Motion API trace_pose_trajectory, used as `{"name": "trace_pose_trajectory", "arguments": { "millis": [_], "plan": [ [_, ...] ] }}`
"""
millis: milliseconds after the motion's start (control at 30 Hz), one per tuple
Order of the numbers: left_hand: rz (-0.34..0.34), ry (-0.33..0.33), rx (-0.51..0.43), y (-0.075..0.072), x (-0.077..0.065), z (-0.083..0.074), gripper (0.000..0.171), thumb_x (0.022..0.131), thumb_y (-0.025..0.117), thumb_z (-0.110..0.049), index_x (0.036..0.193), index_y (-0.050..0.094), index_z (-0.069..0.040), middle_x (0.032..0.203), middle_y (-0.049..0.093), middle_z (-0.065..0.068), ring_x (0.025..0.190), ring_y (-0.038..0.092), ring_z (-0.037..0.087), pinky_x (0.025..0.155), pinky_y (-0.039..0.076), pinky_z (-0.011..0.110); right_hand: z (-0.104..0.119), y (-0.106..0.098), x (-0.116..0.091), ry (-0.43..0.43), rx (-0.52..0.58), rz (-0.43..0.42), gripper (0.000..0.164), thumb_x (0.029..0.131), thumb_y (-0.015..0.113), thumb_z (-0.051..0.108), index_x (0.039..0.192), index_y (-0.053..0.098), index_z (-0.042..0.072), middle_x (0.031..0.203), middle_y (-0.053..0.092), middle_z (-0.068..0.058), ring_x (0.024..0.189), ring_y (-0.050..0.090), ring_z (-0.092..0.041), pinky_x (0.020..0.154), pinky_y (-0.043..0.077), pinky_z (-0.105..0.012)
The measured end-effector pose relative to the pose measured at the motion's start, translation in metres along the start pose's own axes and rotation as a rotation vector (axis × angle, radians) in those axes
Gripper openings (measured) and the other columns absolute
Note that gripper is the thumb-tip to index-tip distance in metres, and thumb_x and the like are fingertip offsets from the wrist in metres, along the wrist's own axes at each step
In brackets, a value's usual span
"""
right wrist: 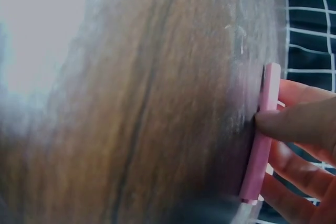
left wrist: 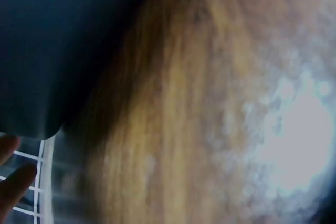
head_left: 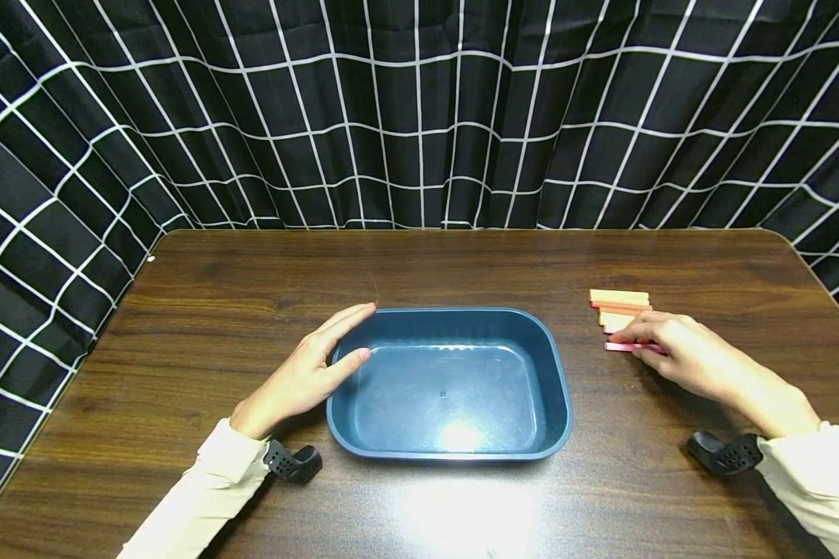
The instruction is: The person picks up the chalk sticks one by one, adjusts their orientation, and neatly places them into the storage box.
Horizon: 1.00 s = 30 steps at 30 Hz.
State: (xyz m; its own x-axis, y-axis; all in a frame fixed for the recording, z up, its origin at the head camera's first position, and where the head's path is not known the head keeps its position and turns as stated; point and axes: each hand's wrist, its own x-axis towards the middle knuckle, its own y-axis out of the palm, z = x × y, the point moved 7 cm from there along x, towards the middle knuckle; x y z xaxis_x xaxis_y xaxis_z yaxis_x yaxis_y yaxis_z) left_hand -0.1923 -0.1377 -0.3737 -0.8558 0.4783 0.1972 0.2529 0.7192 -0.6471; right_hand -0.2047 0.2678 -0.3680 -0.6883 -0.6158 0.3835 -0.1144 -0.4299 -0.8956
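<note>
On the table, a blue plastic tub (head_left: 384, 456) stands in the middle of the head view. My left hand (head_left: 306, 376) rests at its left rim, fingers extended along the far corner and thumb over the edge. In the left wrist view the tub's dark outer wall (left wrist: 58, 51) fills the upper left, two fingertips just below. To the right of the tub, my right hand (head_left: 692, 357) pinches a pink square-edged stick (right wrist: 262, 135) between thumb and fingers, low over the table. Beyond that hand lies a row of yellow, orange and pink sticks (head_left: 618, 297), partly hidden by the fingers.
A brown wood-grain table (head_left: 203, 310) carries everything. Behind it and along both sides hangs a black curtain with white grid lines (head_left: 419, 116). Black wrist straps (head_left: 294, 462) sit on both forearms.
</note>
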Motion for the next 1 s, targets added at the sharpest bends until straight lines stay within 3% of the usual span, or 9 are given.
{"name": "trace_pose_trajectory", "arguments": {
  "millis": [233,533,1000],
  "plan": [
    [-0.01,0.013,0.014,0.0,0.0,0.0,0.056,0.098,0.06,-0.016,0.149,0.042,-0.005,0.156,0.041,0.014,0.147,0.037,0.028,0.121,0.029,0.05,0.002,-0.002,0.0,0.014,0.06,-0.033,0.041,0.059,0.081,-0.018,0.093,0.074,0.004,0.082,0.069,0.002,0.072,0.053,0.006,0.06,0.043,-0.013],
    [-0.018,0.014,0.005,0.0,0.0,0.002,0.055,0.098,0.06,-0.016,0.149,0.043,-0.006,0.155,0.042,0.014,0.146,0.038,0.025,0.121,0.03,0.047,0.005,-0.004,0.005,0.107,0.133,-0.006,0.035,0.069,0.078,-0.014,0.096,0.073,0.006,0.077,0.068,0.008,0.07,0.055,0.009,0.063,0.047,-0.009],
    [-0.01,0.007,0.008,0.001,0.0,0.002,0.055,0.099,0.059,-0.017,0.15,0.042,-0.006,0.156,0.042,0.012,0.147,0.037,0.023,0.122,0.029,0.046,0.007,-0.01,0.011,0.254,0.203,-0.012,0.029,0.075,0.079,-0.007,0.102,0.075,0.004,0.083,0.072,-0.001,0.076,0.058,0.012,0.065,0.053,-0.008]
  ]
}}
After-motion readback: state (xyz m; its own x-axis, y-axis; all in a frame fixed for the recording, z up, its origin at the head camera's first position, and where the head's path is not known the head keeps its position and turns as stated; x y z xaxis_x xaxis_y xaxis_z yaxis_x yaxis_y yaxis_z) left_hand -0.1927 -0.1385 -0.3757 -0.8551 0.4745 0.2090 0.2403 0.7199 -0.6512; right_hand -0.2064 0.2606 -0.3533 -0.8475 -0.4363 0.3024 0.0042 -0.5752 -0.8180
